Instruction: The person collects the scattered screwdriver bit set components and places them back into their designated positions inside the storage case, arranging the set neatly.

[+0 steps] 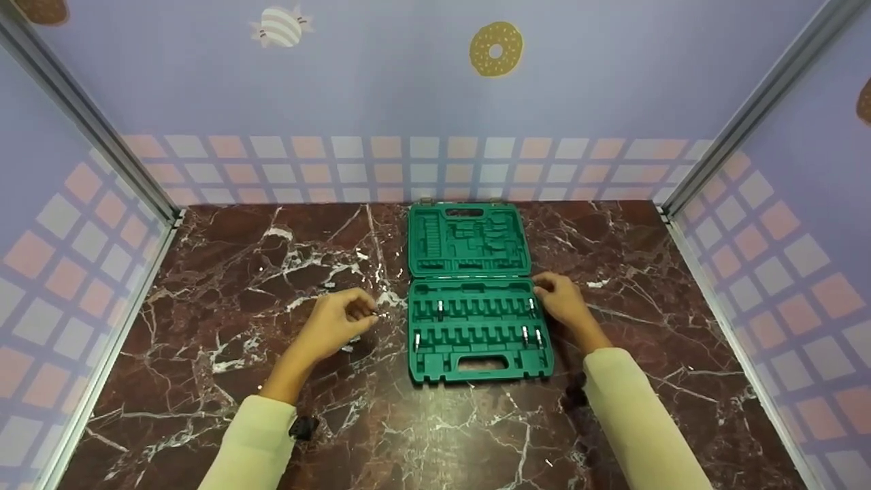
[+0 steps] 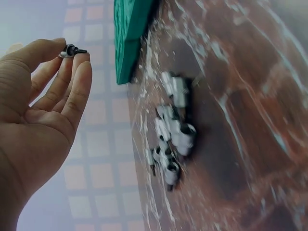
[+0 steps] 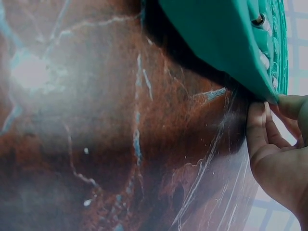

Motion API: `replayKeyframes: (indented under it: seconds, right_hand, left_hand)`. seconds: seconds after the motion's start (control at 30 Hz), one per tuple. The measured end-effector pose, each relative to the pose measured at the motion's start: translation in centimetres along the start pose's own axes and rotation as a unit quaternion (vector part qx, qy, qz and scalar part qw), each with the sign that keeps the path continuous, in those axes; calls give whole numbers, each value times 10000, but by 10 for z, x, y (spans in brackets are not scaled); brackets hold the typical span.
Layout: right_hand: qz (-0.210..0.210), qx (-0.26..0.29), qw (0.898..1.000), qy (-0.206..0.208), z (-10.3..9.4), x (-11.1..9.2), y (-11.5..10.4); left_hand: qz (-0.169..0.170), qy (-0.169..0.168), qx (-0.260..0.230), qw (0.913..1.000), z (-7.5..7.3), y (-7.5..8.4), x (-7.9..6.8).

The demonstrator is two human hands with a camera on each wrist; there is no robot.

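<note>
Lilac walls point(image 1: 408, 102) stand on three sides of me, printed with a doughnut point(image 1: 480, 51), a wrapped sweet point(image 1: 281, 27) and a band of pink and white checks point(image 1: 386, 147); below them spreads a dark red, white-veined marble desk point(image 1: 204, 299).

From the head view, a green case point(image 1: 429, 367) lies open near the middle of the desk, its lid point(image 1: 469, 238) folded flat towards the back wall; five silver sockets point(image 1: 525, 335) stand in its slots, two in the upper row and three in the lower, one of these at the far left; the left hand point(image 1: 340, 320) is over the desk to the left of the case, apart from it, thumb and finger brought together on a small bit point(image 2: 71, 51); the right hand point(image 1: 563, 301) is at the case's right edge, just below the hinge; both arms wear pale sleeves point(image 1: 639, 415).

From the left wrist, the bit shows plainly, pinched at the fingertips with its dark shaft pointing outwards; past it loose pieces point(image 2: 180, 91) lie in a cluster on the desk, blurred, and a corner of the case shows above them.

From the right wrist, the right hand grips the case's edge narrowly, thumb against the rim and fingers beneath; a few sockets peep over the side.
</note>
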State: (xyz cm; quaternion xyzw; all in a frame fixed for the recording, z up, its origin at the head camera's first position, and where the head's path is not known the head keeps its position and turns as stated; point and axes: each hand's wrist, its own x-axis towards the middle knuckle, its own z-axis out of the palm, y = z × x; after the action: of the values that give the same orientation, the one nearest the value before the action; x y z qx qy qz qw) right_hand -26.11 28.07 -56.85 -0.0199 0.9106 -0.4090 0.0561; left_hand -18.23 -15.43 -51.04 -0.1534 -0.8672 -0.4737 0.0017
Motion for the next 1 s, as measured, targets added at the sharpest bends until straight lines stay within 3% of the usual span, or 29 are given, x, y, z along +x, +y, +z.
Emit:
replayKeyframes:
  seconds: [0.63,1.0]
  right_hand:
    - [-33,-23,10000,64,1,-1,-3]
    - [-25,-59,10000,67,1,-1,-2]
  left_hand:
    - [227,-658,-95,9975,37,35,24]
    - [372,-855,-98,9956,61,49,36]
